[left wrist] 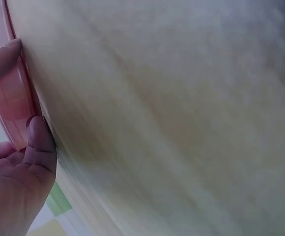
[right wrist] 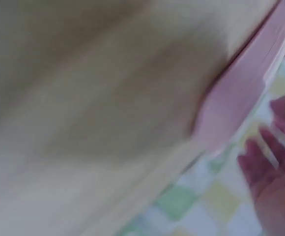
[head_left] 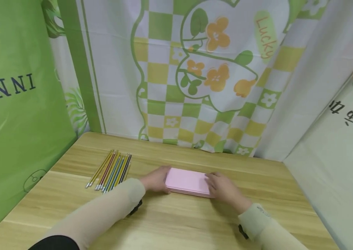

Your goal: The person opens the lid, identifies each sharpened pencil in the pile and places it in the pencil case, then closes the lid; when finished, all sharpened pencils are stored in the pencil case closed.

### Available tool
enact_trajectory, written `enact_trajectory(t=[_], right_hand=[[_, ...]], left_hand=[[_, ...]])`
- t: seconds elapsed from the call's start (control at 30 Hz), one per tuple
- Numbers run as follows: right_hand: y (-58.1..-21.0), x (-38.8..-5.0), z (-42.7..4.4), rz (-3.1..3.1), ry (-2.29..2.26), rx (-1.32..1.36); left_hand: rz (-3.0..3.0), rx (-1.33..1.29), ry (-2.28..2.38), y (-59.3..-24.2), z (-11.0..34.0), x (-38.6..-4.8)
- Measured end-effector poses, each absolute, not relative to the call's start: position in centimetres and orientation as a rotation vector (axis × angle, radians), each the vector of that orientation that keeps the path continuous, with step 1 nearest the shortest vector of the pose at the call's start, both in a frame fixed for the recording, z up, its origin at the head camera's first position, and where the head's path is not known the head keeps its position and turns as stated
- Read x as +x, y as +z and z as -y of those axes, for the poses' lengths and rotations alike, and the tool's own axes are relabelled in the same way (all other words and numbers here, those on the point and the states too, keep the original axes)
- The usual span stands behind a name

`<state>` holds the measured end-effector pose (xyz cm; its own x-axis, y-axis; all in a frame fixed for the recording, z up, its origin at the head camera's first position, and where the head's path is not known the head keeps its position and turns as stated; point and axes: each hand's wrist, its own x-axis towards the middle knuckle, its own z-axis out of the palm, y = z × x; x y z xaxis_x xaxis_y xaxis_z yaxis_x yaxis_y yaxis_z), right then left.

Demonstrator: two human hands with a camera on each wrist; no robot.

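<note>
A pink pencil case (head_left: 186,180), lid closed, lies on the wooden table with its long side towards me. My left hand (head_left: 157,179) grips its left end; the left wrist view shows the thumb and fingers about the end of the pink case (left wrist: 15,101). Over at the right end, my right hand (head_left: 224,189) has its fingertips at the lid's edge in the head view. From the right wrist, that hand (right wrist: 275,182) looks apart from the case (right wrist: 236,93), with loosely bent, spread fingers and nothing in them.
Several pencils (head_left: 110,172) in yellow, red, blue and black lie side by side on the table (head_left: 176,225), left of the left hand. A patterned curtain (head_left: 195,114) hangs along the back edge. Green cloth (head_left: 14,132) stands at the left, a white sheet (head_left: 339,166) at the right.
</note>
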<state>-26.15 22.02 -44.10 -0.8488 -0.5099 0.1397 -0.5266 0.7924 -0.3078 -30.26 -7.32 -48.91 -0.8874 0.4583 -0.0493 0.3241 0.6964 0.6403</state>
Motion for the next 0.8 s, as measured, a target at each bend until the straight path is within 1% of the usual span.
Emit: enact_trajectory(t=[0.1, 0.2, 0.4, 0.53, 0.8], right_hand=[[-44.1, -25.8, -20.0, 2.750, 0.307, 1.143], [-44.3, -25.5, -18.5, 2.653, 0.169, 1.289], [-44.4, -25.4, -17.5, 2.480, -0.062, 1.335], [-44.5, -25.6, -17.3, 2.352, -0.151, 1.376], [-45.3, -26.3, -17.5, 2.287, -0.248, 1.403]], left_hand=[[-2.725, 0.636, 0.903, -49.0, 7.5, -30.4], [-2.721, 0.647, 0.887, -48.7, 7.6, -30.5], [-2.664, 0.683, 0.889, -46.9, 8.1, -30.6], [-2.622, 0.645, 0.890, -45.8, 8.8, -30.5], [-2.558, 0.616, 0.904, -45.4, 9.6, -30.9]])
